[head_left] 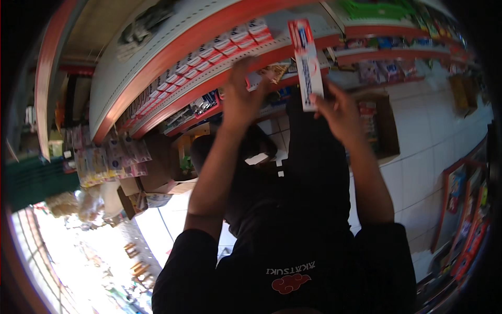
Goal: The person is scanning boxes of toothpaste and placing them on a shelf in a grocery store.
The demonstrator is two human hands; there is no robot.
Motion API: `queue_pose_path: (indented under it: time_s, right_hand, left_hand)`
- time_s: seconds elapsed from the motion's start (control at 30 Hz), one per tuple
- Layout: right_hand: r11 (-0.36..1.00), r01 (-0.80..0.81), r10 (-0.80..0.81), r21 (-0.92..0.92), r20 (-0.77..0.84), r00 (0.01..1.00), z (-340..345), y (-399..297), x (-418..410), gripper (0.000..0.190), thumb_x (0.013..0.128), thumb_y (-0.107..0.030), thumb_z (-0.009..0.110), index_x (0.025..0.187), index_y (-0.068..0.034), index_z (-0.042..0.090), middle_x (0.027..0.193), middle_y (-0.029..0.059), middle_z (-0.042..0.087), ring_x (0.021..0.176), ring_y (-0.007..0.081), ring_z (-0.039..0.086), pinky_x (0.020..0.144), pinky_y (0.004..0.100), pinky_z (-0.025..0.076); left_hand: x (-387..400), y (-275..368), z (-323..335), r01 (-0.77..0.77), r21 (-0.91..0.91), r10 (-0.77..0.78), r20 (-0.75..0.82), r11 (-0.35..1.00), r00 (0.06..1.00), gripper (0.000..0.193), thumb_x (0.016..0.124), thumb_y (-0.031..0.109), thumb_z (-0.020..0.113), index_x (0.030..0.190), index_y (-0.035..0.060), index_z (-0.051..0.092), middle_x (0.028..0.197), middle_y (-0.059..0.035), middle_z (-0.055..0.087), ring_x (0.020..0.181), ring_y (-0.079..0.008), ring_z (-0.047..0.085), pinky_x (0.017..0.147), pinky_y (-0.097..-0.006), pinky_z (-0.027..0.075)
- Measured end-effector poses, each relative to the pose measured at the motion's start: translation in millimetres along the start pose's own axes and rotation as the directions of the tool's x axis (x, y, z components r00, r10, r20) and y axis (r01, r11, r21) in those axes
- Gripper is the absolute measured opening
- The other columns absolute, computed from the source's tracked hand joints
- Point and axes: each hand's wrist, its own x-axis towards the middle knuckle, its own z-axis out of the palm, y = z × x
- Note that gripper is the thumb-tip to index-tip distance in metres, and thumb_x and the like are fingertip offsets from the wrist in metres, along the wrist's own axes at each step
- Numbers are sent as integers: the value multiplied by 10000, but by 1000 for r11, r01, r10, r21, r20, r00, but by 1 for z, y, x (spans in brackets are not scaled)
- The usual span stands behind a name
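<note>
My right hand grips the lower end of a long, slim red-and-white carton, which bears writing and looks like a toothpaste box. The carton stands tilted, its red end pointing away from me. To its left my left hand is raised with fingers apart, holding nothing and somewhat blurred. Just beyond the left hand, a row of similar red-and-white cartons lies side by side on a perforated metal shelf, their ends facing out.
A red-edged upper shelf curves above the row. Lower shelves hold a pink basket and packets. On the tiled floor stands an open cardboard box at right; other cardboard boxes and hanging packets are at left.
</note>
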Motion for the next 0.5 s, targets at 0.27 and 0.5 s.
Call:
queue_pose_path:
  time_s: [0.27, 0.5]
  right_hand:
    - [906, 173, -174, -388, 32, 984, -26, 14, 143, 485, 1004, -457, 630, 1214, -31, 726, 846, 119, 713, 730, 224, 688, 702, 395, 537]
    - [407, 268, -229, -873, 186, 955, 7, -59, 180, 344, 951, -326, 654, 966, 10, 724, 941, 187, 729, 869, 335, 703, 744, 474, 560]
  left_hand:
    - [109, -36, 5, -560, 501, 493, 273, 660, 826, 746, 865, 395, 816, 1389, -48, 524, 1384, -273, 564, 1307, -445, 534, 1112, -521, 422]
    - [117, -74, 8, -524, 617, 346, 394, 587, 851, 909, 897, 483, 740, 1514, -50, 340, 1495, -315, 445, 1375, -486, 451, 1125, -579, 376]
